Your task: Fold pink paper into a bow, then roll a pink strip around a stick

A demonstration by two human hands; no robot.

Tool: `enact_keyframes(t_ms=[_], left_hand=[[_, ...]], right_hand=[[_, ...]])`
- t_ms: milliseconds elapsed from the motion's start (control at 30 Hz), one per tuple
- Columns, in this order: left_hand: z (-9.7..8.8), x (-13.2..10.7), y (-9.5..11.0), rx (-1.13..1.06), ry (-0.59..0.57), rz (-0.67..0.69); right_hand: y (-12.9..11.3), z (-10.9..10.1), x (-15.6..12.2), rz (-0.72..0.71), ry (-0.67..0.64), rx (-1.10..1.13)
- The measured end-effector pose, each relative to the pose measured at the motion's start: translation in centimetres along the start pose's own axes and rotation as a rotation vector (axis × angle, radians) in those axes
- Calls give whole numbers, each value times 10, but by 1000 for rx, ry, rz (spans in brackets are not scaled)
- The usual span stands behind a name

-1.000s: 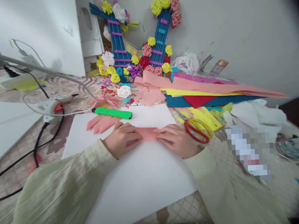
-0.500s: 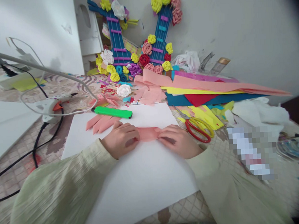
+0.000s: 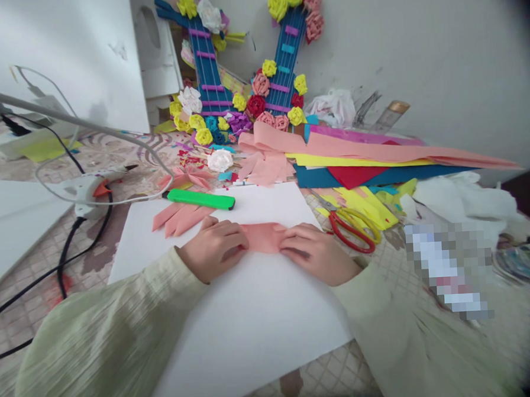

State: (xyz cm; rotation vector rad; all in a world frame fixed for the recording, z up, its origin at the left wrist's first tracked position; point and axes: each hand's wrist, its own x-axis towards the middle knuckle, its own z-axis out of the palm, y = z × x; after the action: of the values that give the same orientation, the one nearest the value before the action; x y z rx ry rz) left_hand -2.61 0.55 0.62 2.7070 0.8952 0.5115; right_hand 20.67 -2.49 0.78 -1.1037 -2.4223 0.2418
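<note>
A small piece of pink paper (image 3: 263, 236) lies on a white sheet (image 3: 235, 301) in front of me. My left hand (image 3: 214, 248) pinches its left end with curled fingers. My right hand (image 3: 316, 252) presses down on its right end, fingers together. Just beyond my left hand lie several folded pink paper strips (image 3: 179, 218) and a green marker (image 3: 200, 199). Red-handled scissors with yellow loops (image 3: 353, 229) rest to the right of my right hand.
A glue gun (image 3: 89, 187) with black cord lies at the left. Stacked coloured paper sheets (image 3: 361, 164) spread at the right. Two blue guitar-shaped crafts with paper roses (image 3: 245, 75) lean on the wall behind. White crumpled paper (image 3: 460, 197) sits far right.
The pink paper between my hands has been spread a little wider and flatter. Both hands stay at its ends, barely shifted.
</note>
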Motion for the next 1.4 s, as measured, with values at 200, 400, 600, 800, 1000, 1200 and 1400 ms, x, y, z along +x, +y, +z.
enact_keyframes(t_ms=[200, 400, 600, 800, 1000, 1200, 1400], left_hand=[[-1, 1, 1, 7, -1, -3], [-1, 2, 3, -16, 14, -38], [0, 3, 3, -46, 17, -85], [0, 3, 4, -37, 19, -115], [0, 4, 4, 8, 61, -168], [2, 4, 2, -57, 17, -238], [2, 6, 2, -134, 13, -309]], right_hand=[[1, 3, 1, 8, -21, 21], [-1, 6, 3, 85, 21, 24], [-2, 6, 3, 192, 65, -18], [2, 6, 3, 225, 58, 36], [2, 8, 3, 277, 84, 97], [-2, 10, 4, 357, 98, 156], [-7, 12, 6, 430, 124, 153]])
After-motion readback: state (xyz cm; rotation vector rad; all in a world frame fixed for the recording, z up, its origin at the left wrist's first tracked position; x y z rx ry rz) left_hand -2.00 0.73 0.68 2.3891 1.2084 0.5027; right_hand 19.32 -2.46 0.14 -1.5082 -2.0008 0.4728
